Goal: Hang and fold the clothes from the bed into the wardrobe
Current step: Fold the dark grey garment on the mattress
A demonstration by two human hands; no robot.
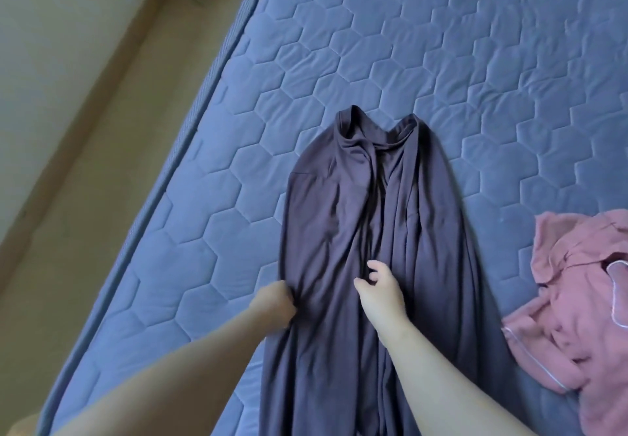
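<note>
As the left hand (275,303) grips it, dark garment (339,214) drapes mattress (475,61).

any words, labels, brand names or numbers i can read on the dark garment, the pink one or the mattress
None can be read.
The dark garment shows no print or tag.
The pink garment shows only pale piping.
The blue quilted mattress shows only stitched hexagons.

both bare forearms reach forward, the left hand (276,303) fisted on the edge of the dark garment (339,218), the right hand (379,291) loosely curled, thumb spread.
</note>
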